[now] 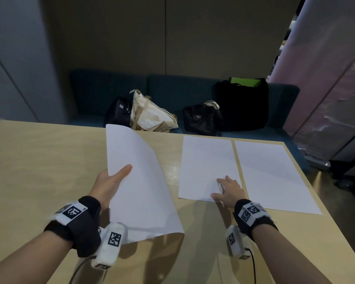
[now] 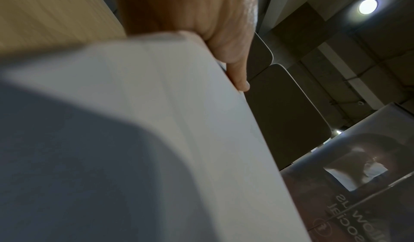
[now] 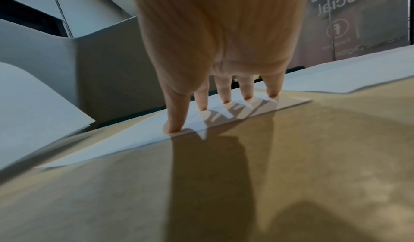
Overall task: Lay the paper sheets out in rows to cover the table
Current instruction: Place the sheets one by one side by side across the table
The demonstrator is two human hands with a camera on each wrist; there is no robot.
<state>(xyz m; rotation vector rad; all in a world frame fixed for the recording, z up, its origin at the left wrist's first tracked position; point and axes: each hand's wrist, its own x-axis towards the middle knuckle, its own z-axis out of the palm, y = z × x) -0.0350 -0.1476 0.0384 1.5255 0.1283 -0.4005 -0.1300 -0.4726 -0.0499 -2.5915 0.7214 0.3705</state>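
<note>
You had two sheets down along the far right of the desk (image 1: 49, 160): the outer sheet (image 1: 275, 177) by the right edge and the second sheet (image 1: 207, 167) just beside it, a thin strip of wood showing between them. Your right hand (image 1: 230, 190) was open, its fingers (image 3: 202, 102) spread apart and straight, tips pressing the near edge of that second sheet, thumb at the very border. To do this step well, you needed light, even pressure while squaring the long edge to its neighbour, keeping that gap narrow and parallel rather than letting the sheet skew or ride over the outer one. Judging by the bare wood to the left and in front, the row was barely begun.

Your left hand (image 1: 109, 181) gripped the stack of paper (image 1: 139, 181), thumb laid across its top face and the other fingers hidden beneath; the left wrist view showed only the thumb against the stack's edge. The stack hung tilted above the desk, well left of the laid sheets, its near corner drooping, so a firmer hold would have kept loose sheets from sliding out
</note>
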